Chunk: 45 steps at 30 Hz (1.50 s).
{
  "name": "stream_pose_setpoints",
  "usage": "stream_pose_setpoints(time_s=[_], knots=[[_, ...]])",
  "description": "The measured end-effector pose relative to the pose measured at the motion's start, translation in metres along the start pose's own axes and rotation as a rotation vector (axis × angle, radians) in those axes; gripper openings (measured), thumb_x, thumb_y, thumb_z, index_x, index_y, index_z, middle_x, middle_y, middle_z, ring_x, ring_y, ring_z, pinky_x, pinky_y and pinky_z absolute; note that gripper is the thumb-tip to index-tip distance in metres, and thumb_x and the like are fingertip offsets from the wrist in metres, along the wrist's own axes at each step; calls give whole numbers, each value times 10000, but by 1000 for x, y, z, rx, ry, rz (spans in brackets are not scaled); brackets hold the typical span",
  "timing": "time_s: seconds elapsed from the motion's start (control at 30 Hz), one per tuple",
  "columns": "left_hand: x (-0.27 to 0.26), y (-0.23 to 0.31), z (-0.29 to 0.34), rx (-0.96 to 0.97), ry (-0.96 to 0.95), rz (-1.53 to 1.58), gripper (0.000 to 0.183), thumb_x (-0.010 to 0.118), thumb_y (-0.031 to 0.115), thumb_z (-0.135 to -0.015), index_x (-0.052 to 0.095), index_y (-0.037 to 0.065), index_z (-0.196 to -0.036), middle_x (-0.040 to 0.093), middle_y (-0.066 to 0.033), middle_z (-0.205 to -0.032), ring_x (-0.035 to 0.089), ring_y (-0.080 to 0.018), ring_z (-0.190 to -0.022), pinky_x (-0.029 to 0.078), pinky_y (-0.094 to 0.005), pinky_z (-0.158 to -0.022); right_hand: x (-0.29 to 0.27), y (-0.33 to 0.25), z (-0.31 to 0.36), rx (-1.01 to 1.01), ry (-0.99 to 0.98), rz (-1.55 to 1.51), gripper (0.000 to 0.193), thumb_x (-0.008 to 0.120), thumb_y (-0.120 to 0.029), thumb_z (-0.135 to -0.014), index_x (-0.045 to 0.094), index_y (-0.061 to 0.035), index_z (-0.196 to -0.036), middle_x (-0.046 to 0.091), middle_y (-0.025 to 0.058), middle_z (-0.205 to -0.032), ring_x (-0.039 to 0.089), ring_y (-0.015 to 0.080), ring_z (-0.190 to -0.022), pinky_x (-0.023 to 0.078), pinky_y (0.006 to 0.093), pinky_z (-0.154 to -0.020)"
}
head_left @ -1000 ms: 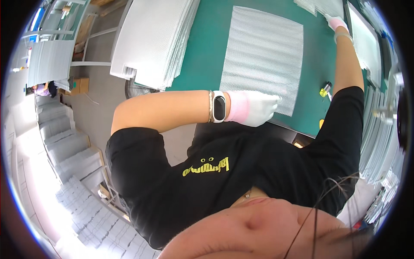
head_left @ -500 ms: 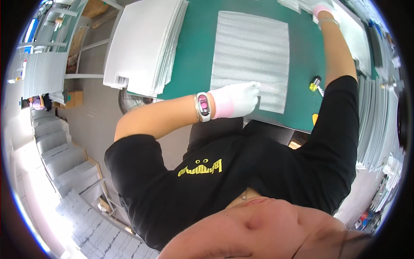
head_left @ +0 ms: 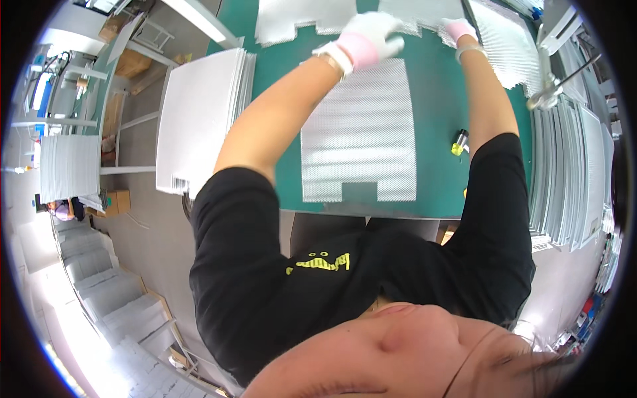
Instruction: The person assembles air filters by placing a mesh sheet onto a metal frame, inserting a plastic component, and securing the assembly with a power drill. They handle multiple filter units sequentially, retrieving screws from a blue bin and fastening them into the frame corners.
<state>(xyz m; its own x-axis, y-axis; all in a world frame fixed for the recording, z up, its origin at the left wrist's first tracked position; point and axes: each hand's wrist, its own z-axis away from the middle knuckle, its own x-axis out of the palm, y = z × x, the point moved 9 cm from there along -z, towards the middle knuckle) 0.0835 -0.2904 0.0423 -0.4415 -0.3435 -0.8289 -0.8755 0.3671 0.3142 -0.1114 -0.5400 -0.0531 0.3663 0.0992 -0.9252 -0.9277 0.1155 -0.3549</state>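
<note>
Mesh sheet seemingly laid, upper centre; top-edge sheets perhaps remaining; left hand loosely open, cannot tell about right hand.

Silvery mesh sheet | flat | near edge notched | on green table

Can't see the top left corner of the mesh sheet, tucked behind the left arm. Looks blurry around the left hand. Can't pick out the fingertips of the right hand against the white sheets, cut off by the view's top edge. Can spot only part of a yellow thing behind the black sleeve. Can't make out the faraway person, too small.
</note>
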Motion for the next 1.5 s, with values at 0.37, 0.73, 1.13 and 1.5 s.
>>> stream_pose_setpoints(time_s=[0.37,0.73,1.13,1.5], knots=[[106,-142,-93,-779,-217,138,724,561,446,-882,485,-103,-1347,558,-324,-1335,560,-397,-1258,449,-418,-1056,-62,-47,90,-587,584,-236,621,641,-273,-841,518,13,-1378,692,225,-1157,653,369,-1106,483,382,-1002],[40,-110,-79,-739,71,1115,734,596,430,-919,436,-54,-1447,577,-164,-1384,555,-288,-1262,421,-365,-1072,-109,-15,25,-530,244,-1305,581,669,-161,-866,509,-12,-1404,642,191,-1140,639,286,-935,527,379,-841],[63,-130,-78,-471,324,651,486,612,135,-894,558,-22,-1351,693,-127,-1194,662,-192,-1072,526,-298,-921,-73,25,22,-522,540,-573,622,697,-237,-781,578,-64,-1366,676,201,-1209,622,321,-1165,475,394,-1010],[75,-182,-92,-672,200,762,399,673,76,-821,644,-20,-1208,719,-127,-1038,681,-194,-934,542,-317,-846,-85,-5,40,-613,543,-377,598,660,-228,-838,548,-67,-1403,700,183,-1111,662,305,-1047,502,390,-949]])
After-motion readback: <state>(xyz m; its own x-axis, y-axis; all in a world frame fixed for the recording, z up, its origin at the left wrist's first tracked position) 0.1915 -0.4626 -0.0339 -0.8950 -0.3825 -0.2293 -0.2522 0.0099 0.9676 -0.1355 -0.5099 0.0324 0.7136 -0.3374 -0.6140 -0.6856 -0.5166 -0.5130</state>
